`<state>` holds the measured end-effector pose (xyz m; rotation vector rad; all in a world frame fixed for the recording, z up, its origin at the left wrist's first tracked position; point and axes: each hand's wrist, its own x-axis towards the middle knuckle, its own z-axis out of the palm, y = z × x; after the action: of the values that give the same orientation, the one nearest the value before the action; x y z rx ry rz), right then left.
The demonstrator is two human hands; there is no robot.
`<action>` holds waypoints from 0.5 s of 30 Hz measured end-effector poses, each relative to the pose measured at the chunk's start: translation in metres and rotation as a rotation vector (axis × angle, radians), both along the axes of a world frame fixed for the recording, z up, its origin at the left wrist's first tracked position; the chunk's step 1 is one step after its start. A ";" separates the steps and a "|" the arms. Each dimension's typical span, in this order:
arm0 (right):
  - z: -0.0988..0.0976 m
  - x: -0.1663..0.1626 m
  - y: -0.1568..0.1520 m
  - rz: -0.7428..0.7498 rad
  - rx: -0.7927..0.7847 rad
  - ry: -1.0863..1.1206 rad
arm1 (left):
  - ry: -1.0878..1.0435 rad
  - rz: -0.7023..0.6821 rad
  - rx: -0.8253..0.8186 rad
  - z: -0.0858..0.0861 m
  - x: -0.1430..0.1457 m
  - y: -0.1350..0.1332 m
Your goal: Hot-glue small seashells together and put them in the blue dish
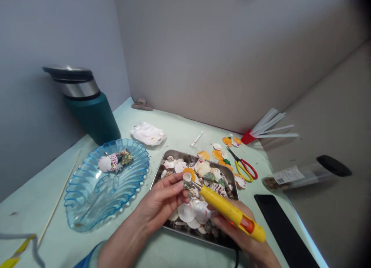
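1. Left-hand grip: closed with thumb against fingertips, pinching a small shell (187, 177), its round cream opening facing up. Right-hand grip: fingers wrapped around a yellow tool (224, 206) with a metal nozzle and an orange-red part near its rear end.
2. Small shell position: held above the metal tray (159, 174), at the nozzle tip. Contact between nozzle and shell: cannot tell.
3. Metal tray: rectangular, heaped with mixed shells (203, 211), comprising white fans, orange pieces, purple-striped ones and green-grey spirals. It rests on the pale green tabletop (185, 121).
4. Blue dish (87, 198): translucent, scalloped rim, left of the tray. A cluster of shells (116, 161), white, striped and greenish, lies toward its far side.
5. Red cup (247, 137): at the far right, holding white translucent sticks (269, 123) that fan out to the right.
6. Clear container (300, 176): black lid, white label, brown contents at the lower end; it looks slanted in the view.
7. Teal bottle (94, 117): dark lid, metal band, behind the blue dish.
8. Left hand (164, 201): enters from lower left, forearm angled up and right, fingertips over the tray. Right hand (242, 239): enters from lower right, partly hidden by the tool, which points up and left.
9. Scissors (242, 163): red and yellow handles, blades slightly apart, beside orange shells (217, 155) right of the tray.
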<state>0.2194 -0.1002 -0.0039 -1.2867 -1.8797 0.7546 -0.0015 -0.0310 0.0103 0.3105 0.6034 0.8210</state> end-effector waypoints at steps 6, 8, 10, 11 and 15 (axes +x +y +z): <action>0.000 -0.001 0.001 0.064 -0.005 -0.020 | -0.008 0.015 -0.014 0.001 0.000 0.001; -0.001 -0.001 0.001 0.049 0.001 -0.018 | -0.009 0.013 -0.007 0.001 0.000 0.001; -0.002 -0.001 0.001 0.040 0.012 -0.005 | -0.009 0.010 0.001 0.000 0.000 0.002; -0.002 -0.002 0.001 0.037 0.017 -0.001 | -0.010 0.009 0.005 -0.001 0.000 0.002; -0.001 -0.002 0.001 0.031 0.026 -0.025 | -0.010 0.014 0.019 -0.002 -0.001 0.002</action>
<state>0.2176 -0.0988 -0.0054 -1.2586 -1.9273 0.7309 -0.0025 -0.0294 0.0084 0.3192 0.5893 0.8416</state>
